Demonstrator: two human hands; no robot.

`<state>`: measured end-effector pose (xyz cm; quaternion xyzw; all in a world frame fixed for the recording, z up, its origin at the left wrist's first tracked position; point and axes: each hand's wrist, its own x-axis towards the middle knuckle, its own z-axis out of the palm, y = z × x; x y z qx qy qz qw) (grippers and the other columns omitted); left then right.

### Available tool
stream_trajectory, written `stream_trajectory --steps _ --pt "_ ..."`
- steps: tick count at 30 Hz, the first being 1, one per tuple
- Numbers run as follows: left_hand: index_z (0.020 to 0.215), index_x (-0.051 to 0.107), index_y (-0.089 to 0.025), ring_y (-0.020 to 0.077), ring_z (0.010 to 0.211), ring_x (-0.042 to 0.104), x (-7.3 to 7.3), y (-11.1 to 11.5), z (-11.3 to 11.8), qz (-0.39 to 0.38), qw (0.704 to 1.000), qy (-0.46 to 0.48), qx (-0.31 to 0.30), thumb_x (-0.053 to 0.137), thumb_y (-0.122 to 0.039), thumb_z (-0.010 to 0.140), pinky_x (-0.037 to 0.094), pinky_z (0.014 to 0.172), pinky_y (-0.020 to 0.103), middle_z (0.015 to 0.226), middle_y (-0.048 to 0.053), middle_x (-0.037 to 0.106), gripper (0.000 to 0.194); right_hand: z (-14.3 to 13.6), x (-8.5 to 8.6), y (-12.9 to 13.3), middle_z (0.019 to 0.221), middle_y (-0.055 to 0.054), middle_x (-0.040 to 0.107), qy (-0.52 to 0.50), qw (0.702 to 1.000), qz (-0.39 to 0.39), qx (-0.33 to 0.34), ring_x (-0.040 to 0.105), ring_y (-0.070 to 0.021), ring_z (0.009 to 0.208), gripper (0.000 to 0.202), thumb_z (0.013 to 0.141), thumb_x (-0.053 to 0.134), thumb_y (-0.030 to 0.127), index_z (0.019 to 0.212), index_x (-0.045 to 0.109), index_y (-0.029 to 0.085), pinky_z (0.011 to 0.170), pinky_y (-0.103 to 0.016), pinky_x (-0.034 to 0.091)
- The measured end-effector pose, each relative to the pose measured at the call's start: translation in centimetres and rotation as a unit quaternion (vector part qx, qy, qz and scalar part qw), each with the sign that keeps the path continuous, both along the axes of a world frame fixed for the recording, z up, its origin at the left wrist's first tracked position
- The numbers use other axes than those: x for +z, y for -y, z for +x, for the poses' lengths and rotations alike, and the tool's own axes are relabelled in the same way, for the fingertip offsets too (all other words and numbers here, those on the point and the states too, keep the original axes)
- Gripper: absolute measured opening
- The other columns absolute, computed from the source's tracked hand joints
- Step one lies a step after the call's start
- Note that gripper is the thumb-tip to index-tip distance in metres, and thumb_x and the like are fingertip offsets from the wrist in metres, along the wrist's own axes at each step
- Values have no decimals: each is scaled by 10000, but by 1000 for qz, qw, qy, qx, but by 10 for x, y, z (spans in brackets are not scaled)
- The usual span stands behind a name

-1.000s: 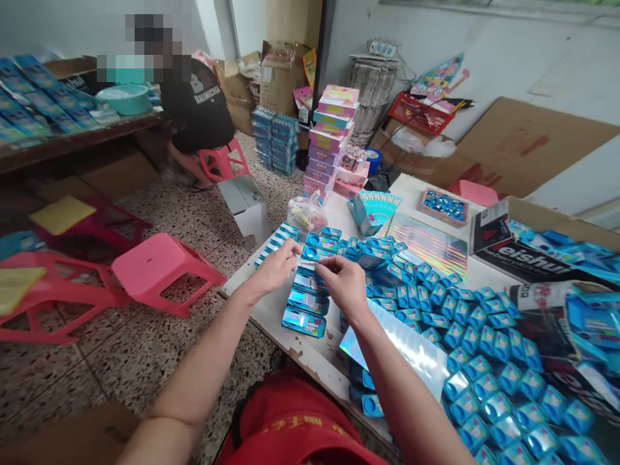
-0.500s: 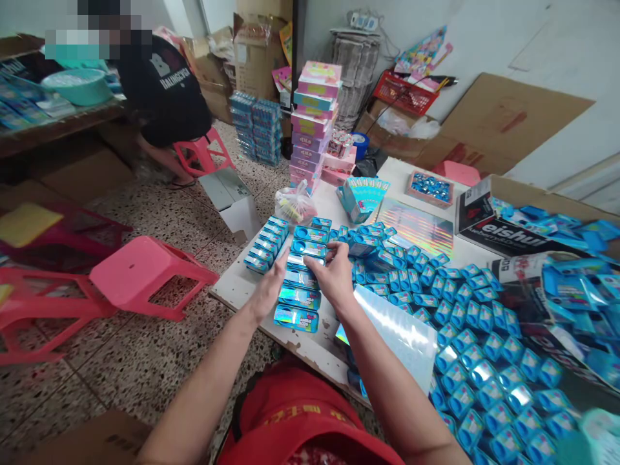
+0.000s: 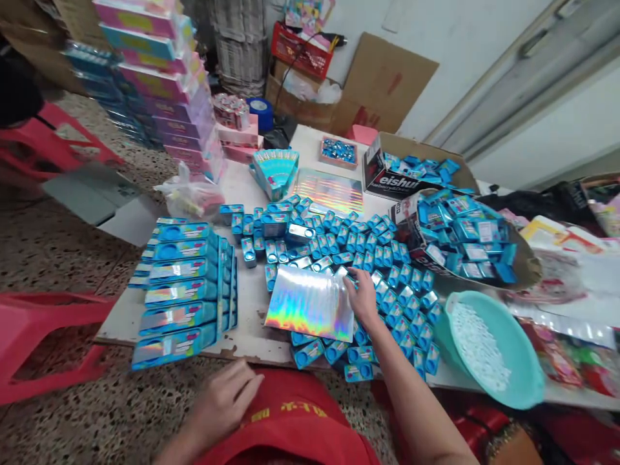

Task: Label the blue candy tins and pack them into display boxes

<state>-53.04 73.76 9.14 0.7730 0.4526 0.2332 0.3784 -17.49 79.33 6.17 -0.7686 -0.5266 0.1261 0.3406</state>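
Blue metallic small boxes stand in a stacked block (image 3: 181,290) at the table's left front. My left hand (image 3: 227,397) hovers in front of the table edge near my red apron, slightly blurred, fingers loosely stretched and holding nothing. Over the right edge of a shiny holographic sheet (image 3: 310,303) is my right hand (image 3: 362,298). Its fingers are curled at the sheet's upper right corner, beside loose blue boxes (image 3: 387,300); whatever they grip is hidden. The sheet lies on top of some of these boxes.
Black cartons of blue packets (image 3: 465,232) stand at the right, beside a turquoise basin (image 3: 537,381) of small white pieces. Behind are a fan-shaped teal stack (image 3: 276,171), another holographic sheet (image 3: 329,190) and a tower of pink boxes (image 3: 179,110). Red stools (image 3: 58,323) stand left.
My view has swung right. Both hands have left the row of blue boxes: the left drew back toward my apron, the right moved to the holographic sheet's right edge.
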Motion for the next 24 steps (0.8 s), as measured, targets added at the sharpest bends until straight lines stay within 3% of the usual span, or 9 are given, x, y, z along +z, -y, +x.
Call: stream_trajectory --steps 2,4,5,6,9,12,17,21,24 --pt "774 641 -260 159 741 622 -4 -25 61 2 997 -41 -69 465 -271 904 498 680 277 767 -3 665 219 33 -12 9 1041 -137 599 69 997 -25 22 543 -275 999 357 850 521 424 1077 606 161 877 -457 445" --pt "1016 644 -225 208 975 604 -11 -63 123 46 990 -90 -103 513 -252 887 476 868 343 995 54 680 186 46 -19 11 1064 -137 589 114 991 -43 49 533 -286 1029 388 831 574 418 1124 597 165 896 -455 433" --pt "1135 606 -216 239 1107 549 -16 -83 151 64 983 -124 -118 564 -265 863 435 947 383 1151 81 640 280 48 -22 10 1078 -138 583 130 988 -51 62 531 -288 1033 406 820 598 411 1146 589 169 888 -447 436" --pt "1206 568 -220 264 1191 488 -20 -101 175 77 976 -166 -118 595 -279 847 393 994 423 1251 96 589 364 47 -24 9 1093 -139 578 143 985 -59 75 529 -290 1035 420 811 618 402 1163 582 176 875 -439 440" --pt "1178 585 -213 307 1197 445 -33 -136 223 105 953 -256 -126 666 -326 799 302 1029 499 1204 120 587 404 41 -28 7 1117 -129 578 177 975 -84 101 519 -294 1032 405 810 635 375 1176 581 211 840 -426 438" --pt "1088 619 -194 312 1129 455 -41 -144 236 114 947 -273 -128 710 -371 757 284 1010 498 1123 129 586 386 39 -29 8 1137 -118 580 199 968 -105 111 509 -293 1023 395 825 627 359 1200 581 245 813 -417 431" --pt "1075 603 -220 290 1082 445 -48 -140 234 109 941 -299 -119 693 -454 759 330 920 435 1097 100 569 404 34 -29 15 1184 -120 590 232 956 -121 130 494 -300 1056 401 831 635 331 1217 587 234 829 -418 420" --pt "1069 595 -227 285 1077 438 -50 -138 233 109 944 -291 -115 701 -432 759 323 908 428 1084 89 577 386 26 -32 26 1230 -127 590 255 953 -100 129 479 -295 1111 338 884 559 281 1216 576 219 893 -442 396" --pt "1083 587 -237 278 1075 438 -49 -137 233 113 941 -298 -114 699 -423 766 319 908 420 1096 81 578 385 23 -34 34 1240 -131 582 252 956 -74 133 471 -289 1133 245 898 533 280 1111 620 197 913 -432 388"
